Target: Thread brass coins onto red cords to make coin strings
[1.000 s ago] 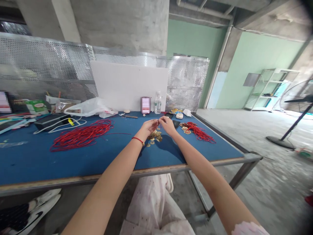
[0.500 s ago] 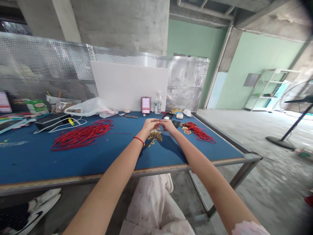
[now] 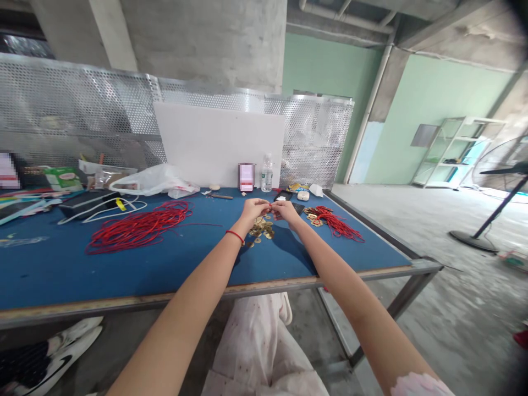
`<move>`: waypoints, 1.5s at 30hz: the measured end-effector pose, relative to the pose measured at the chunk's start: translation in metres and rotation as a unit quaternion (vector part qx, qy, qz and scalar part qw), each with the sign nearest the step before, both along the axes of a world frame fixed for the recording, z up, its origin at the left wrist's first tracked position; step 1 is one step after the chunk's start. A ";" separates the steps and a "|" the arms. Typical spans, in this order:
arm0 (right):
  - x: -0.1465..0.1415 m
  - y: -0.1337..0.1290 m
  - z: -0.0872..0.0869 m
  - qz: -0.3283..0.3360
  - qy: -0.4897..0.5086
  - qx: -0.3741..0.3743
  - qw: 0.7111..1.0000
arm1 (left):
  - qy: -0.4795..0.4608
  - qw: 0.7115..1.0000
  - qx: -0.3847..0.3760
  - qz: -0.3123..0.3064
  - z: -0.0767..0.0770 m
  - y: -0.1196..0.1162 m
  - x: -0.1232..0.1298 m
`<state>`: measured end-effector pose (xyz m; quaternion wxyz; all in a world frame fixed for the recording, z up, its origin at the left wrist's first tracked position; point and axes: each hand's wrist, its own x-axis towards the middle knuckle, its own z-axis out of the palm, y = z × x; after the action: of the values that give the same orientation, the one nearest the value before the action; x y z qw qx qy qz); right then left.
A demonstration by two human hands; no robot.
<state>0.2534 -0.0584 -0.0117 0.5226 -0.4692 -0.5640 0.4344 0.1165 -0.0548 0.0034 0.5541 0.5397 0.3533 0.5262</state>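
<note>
Red cord [image 3: 270,204]: left hand [image 3: 254,209] now meets right hand [image 3: 285,211].

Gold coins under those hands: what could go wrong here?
The loose brass-coloured coins lie in a heap right under the left hand and right hand, so a bumped wrist might scatter them across the blue table. The larger red cord bundle and smaller red cord bundle lie loose, so their strands could tangle or catch on the coins.
</note>
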 end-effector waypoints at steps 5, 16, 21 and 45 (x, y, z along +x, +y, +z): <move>-0.001 -0.002 -0.002 0.010 0.027 -0.015 0.999 | 0.005 1.000 0.003 0.003 -0.002 0.001 0.001; -0.001 -0.005 -0.001 -0.024 0.038 -0.011 0.999 | 0.030 0.999 0.001 0.017 0.000 -0.001 0.002; 0.001 -0.006 -0.001 -0.015 0.059 -0.032 0.998 | 0.027 0.999 0.010 0.013 -0.003 0.002 0.002; -0.003 -0.007 0.002 -0.009 0.071 -0.025 0.997 | -0.060 0.972 -0.216 -0.068 -0.004 0.007 -0.002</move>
<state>0.2501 -0.0657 -0.0094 0.5533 -0.4546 -0.5104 0.4761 0.1147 -0.0477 -0.0001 0.7124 0.3973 0.3873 0.4297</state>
